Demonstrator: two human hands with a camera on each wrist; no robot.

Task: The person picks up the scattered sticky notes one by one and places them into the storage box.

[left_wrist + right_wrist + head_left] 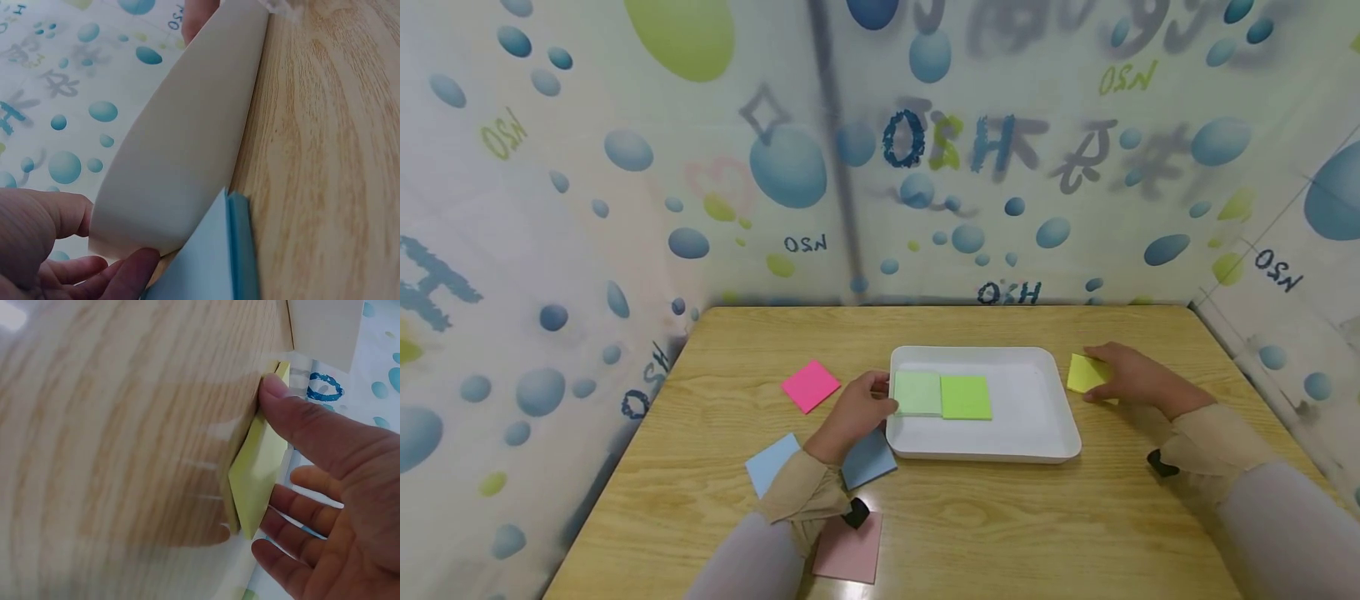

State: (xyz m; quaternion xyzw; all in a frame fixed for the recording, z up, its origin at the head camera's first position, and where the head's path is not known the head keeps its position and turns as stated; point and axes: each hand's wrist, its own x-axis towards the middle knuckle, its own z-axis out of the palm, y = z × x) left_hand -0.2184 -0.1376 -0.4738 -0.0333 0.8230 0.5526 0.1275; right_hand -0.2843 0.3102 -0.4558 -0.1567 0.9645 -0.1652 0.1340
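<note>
Right wrist view has the right hand [1138,379] pinching a yellow sticky-note pad [1081,374], thumb on one edge and fingers at the opposite one; whether the pad touches the wooden table [985,517] or is slightly raised, I cannot tell. It lies just outside the right end of the white tray [1033,417]. A pad like this probably handles best when squeezed evenly through its full thickness, since catching only the upper leaves could fan them or peel some away, while pressing harder might bow it. Keeping it level, and high enough to clear the tray's wall if it passes over, would spare its corners. Meanwhile the left hand [850,417] grips the tray's left end, thumb and fingers about the rim; a light, steady hold should suffice, as a tug could slide the pale green pad [917,393] and the lime pad [966,397] lying side by side inside. Just beside that hand is a blue pad [870,458], easily nudged by the fingers or wrist; farther out lie a light blue pad [772,464], a hot-pink pad [811,386] and a dusty-pink pad [853,554].
</note>
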